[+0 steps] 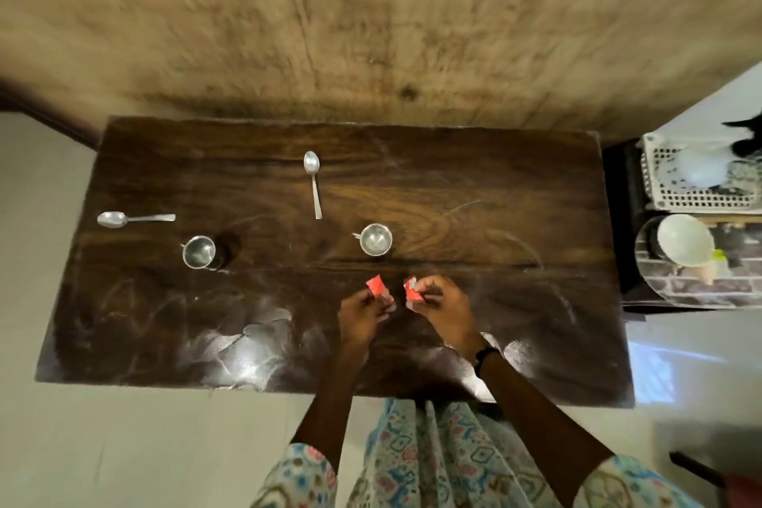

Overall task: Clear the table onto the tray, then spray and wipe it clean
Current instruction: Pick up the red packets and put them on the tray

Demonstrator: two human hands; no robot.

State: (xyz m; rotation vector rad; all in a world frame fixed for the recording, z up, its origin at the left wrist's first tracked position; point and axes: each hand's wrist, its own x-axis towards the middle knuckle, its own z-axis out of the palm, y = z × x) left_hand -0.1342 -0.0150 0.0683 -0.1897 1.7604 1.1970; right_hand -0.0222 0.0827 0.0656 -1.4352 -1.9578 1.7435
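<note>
Table (453,186): dark wood, smeared near its front edge. Left hand (363,316) pinches one red wrapper (376,286); right hand (443,303) pinches a second red wrapper (411,288), both held above the front centre. Two steel cups (375,239) (199,252) and two spoons (313,181) (132,218) lie farther back. Tray (651,280) sits beside the table's right end.

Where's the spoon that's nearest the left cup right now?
In the head view, that spoon lies flat near the table's left edge, just beyond the left cup, bowl pointing left.

Blur hides what the white basket (697,181) holds; the red scraps' (376,285) print is unreadable.
</note>
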